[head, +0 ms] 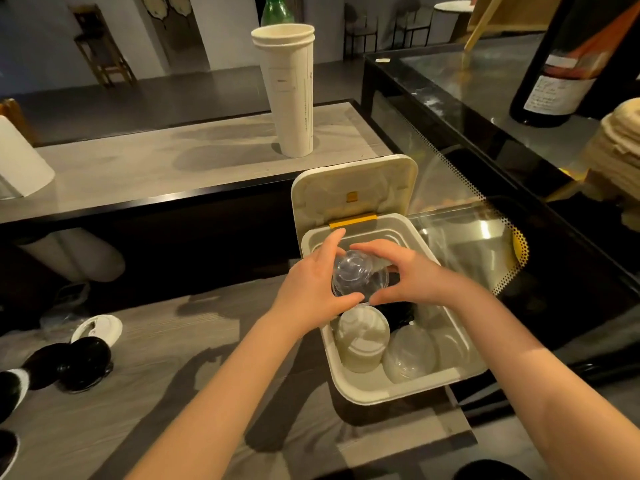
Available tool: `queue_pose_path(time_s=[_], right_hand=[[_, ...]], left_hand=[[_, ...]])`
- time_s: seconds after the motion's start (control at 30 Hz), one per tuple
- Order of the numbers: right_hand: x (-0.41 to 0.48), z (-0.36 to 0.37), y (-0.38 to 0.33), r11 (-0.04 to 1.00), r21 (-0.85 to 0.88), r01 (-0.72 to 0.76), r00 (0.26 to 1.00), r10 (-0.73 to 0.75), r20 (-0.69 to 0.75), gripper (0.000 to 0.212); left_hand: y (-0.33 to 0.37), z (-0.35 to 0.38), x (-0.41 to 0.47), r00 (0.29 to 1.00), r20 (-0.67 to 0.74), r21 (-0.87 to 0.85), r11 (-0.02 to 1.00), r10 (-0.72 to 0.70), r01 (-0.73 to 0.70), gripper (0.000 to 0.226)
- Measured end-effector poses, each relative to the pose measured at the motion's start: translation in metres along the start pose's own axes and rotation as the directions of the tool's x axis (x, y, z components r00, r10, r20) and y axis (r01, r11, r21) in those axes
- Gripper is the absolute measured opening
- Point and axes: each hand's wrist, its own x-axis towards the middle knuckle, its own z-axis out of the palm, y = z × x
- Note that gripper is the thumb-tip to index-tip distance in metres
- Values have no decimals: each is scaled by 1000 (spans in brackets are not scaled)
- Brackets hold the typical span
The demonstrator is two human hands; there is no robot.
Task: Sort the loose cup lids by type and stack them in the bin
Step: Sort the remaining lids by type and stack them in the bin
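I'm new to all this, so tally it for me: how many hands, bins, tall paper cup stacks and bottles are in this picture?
Hands: 2, the left hand and the right hand, both holding the clear lids
Bins: 1, the bin
Cup stacks: 1, the tall paper cup stack
Bottles: 2, the dark bottle and the green bottle
Total: 6

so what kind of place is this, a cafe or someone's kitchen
Probably a cafe or drinks bar, behind the counter: a tall stack of paper cups stands on the ledge, a bin holds stacks of cup lids, and a glass display case runs along the right.
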Motion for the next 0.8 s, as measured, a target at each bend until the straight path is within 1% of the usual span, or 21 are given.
queue_pose_path(time_s=[0.07, 0.13, 0.17, 0.2, 0.23, 0.27, 0.3, 0.33, 0.37, 0.4, 0.5, 0.53, 0.57, 0.6, 0.7, 0.8], right_hand=[[-3, 0, 3, 999, 1, -33, 999, 33, -2, 78], [-8, 0, 9, 996, -36, -87, 996, 87, -9, 75], [-12, 0, 13, 990, -75, -118, 993, 118, -8, 74], [-17, 0, 18, 981, -122, -150, 989, 151, -5, 73], [-22, 0, 22, 967, -177, -182, 983, 184, -2, 72], [-27, 0, 26, 946, -239, -217, 975, 224, 2, 70], [-31, 0, 29, 920, -307, -244, 966, 259, 9, 69], [-35, 1, 32, 888, -376, -266, 955, 295, 21, 68], [-38, 3, 34, 853, -444, -275, 946, 322, 33, 67], [-39, 6, 36, 818, -504, -276, 937, 346, 47, 68], [-38, 24, 41, 720, -648, -250, 898, 423, 124, 80], [-37, 31, 43, 683, -695, -225, 877, 453, 161, 79], [-36, 37, 45, 652, -732, -199, 858, 476, 191, 73], [-37, 42, 48, 638, -747, -187, 843, 495, 212, 68], [-39, 44, 52, 661, -715, -229, 814, 532, 231, 72], [-38, 46, 54, 649, -716, -257, 824, 534, 189, 67]], left_hand=[[-3, 2, 1, 1000, 19, -122, 993, 3, -1, 96], [-8, 6, 0, 999, 30, -263, 965, -12, 20, 89], [-12, 8, -1, 998, 45, -309, 950, -38, 50, 85], [-15, 11, -3, 996, 67, -314, 946, -63, 81, 79], [-18, 15, -4, 992, 98, -255, 962, -74, 97, 71], [-21, 19, -4, 989, 138, -112, 991, -58, 74, 61], [-21, 24, -4, 980, 197, 77, 997, -19, 4, 53], [-20, 29, -4, 961, 275, 240, 967, 23, -92, 48], [-17, 34, -3, 930, 363, 345, 921, 47, -181, 46], [-13, 38, -2, 894, 447, 399, 886, 39, -239, 46], [-2, 52, 5, 768, 633, 507, 799, -91, -324, 50], [-1, 56, 7, 732, 669, 547, 754, -133, -363, 53], [0, 60, 9, 702, 693, 576, 715, -167, -398, 55], [0, 63, 11, 682, 706, 591, 689, -190, -420, 56], [-4, 66, 12, 680, 710, 598, 667, -182, -445, 56], [-4, 64, 9, 714, 684, 595, 679, -149, -429, 53]])
